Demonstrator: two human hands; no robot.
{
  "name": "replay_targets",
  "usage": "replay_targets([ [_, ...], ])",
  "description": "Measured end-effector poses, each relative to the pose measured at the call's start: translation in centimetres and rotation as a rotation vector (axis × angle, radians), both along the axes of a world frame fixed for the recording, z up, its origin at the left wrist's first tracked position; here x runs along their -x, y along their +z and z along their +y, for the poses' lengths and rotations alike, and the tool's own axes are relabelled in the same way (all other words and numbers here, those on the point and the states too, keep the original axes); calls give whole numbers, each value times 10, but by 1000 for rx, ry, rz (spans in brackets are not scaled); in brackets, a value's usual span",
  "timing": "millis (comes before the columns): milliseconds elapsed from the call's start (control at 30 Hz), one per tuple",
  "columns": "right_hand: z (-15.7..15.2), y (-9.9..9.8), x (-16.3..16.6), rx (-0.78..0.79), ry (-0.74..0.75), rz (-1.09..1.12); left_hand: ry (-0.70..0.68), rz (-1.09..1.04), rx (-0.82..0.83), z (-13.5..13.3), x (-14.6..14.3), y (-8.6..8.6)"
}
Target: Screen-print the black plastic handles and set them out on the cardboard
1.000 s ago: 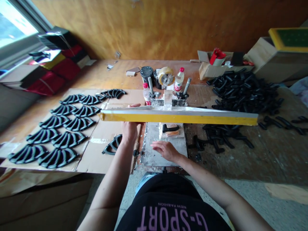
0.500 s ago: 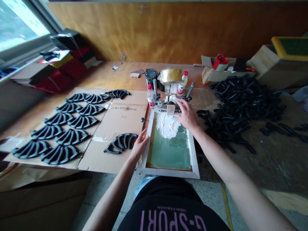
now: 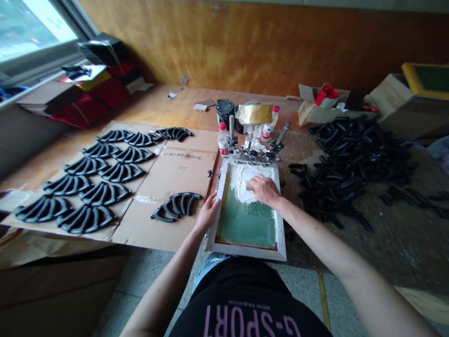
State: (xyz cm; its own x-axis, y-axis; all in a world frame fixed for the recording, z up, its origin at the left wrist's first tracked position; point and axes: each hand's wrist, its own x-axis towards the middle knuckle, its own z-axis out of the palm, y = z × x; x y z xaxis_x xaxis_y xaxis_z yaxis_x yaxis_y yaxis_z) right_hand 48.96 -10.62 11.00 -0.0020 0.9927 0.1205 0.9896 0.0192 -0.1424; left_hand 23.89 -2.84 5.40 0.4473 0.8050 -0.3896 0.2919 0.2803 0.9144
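A screen printing frame (image 3: 249, 252) lies in front of me, its green mesh (image 3: 245, 229) framed in pale metal. White ink (image 3: 242, 177) is spread thickly over the upper part of the mesh. My right hand (image 3: 264, 190) is closed around a small pale squeegee (image 3: 249, 185) and presses down in the ink; the fingers hide most of the tool. At the left rail, my left hand (image 3: 209, 210) grips the frame's edge, thumb on top. Metal clamps (image 3: 250, 157) hold the frame at its far end.
Curved black pieces (image 3: 105, 169) sit in fanned groups on cardboard (image 3: 178, 180) at left, with one fan (image 3: 177, 206) near my left hand. Loose black pieces (image 3: 351, 159) are heaped at right. Bottles (image 3: 223, 140), a dark tub (image 3: 224, 111) and a tape roll (image 3: 256, 113) stand behind the clamps.
My right hand has moved from the clamp end down onto the inked mesh and closed around the squeegee, which was standing at the far end. My left hand stays at the frame's left edge.
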Motion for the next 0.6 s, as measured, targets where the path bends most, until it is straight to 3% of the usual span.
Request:
replay_targets([
  [100, -17, 10, 1, 8, 248, 59, -19, -8, -19, 0, 1, -1],
  [167, -18, 17, -4, 36, 319, 103, -19, -14, -28, 1, 1, -2],
  [333, -11, 13, -5, -45, 141, 117, 11, -14, -11, 1, 1, -1],
  [500, -24, 2, 5, -76, 243, 136, 0, -7, 35, 0, 2, 6],
  [600, -12, 11, -2, -68, 145, 199, -5, -3, 31, -1, 2, 16],
])
